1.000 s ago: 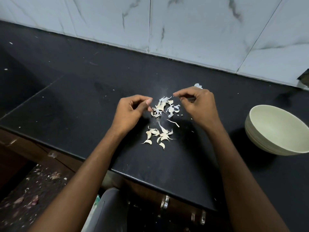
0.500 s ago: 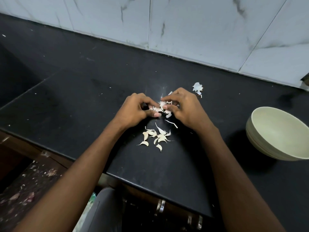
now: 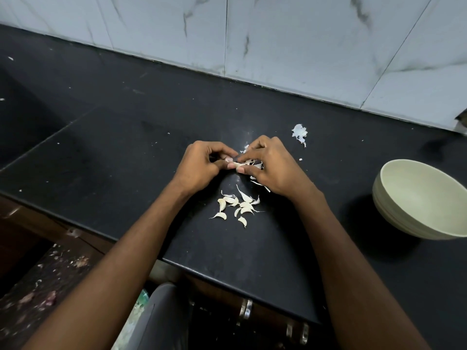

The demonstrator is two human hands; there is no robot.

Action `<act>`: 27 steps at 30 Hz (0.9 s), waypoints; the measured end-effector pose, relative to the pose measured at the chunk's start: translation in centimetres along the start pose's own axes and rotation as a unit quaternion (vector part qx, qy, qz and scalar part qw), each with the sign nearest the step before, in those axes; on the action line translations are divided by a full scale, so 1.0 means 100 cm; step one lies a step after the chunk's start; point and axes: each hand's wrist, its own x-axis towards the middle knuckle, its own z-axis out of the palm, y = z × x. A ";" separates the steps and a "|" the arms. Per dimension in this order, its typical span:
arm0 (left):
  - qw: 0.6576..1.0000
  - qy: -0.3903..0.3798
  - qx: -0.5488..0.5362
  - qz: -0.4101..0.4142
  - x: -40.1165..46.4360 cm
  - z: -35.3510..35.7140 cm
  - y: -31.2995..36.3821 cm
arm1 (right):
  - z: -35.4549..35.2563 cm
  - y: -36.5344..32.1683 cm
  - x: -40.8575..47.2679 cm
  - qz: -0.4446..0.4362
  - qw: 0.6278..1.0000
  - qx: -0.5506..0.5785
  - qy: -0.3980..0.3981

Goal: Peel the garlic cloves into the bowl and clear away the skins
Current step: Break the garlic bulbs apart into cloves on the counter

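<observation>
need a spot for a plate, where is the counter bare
Bare: the black counter left of the left hand, and the strip between the right hand and the bowl. Crowded: the garlic cloves and skin scrap around the hands.

Both hands, left [image 3: 202, 164] and right [image 3: 271, 165], meet fingertip to fingertip, fingers curled, pinching.

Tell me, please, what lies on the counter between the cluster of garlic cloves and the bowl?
In the head view, only the right forearm crosses above that stretch; the black counter between the garlic cloves and the bowl looks bare.
</observation>
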 end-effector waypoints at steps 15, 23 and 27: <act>0.998 0.056 -0.017 -0.021 0.001 0.000 0.000 | -0.026 -0.008 -0.005 0.079 0.936 0.288 0.185; 0.998 0.050 -0.010 0.039 -0.001 0.003 0.005 | -0.033 0.008 -0.013 0.142 0.885 0.411 0.164; 0.992 0.098 0.025 0.074 0.001 0.008 0.008 | -0.034 0.009 -0.013 0.147 0.879 0.414 0.187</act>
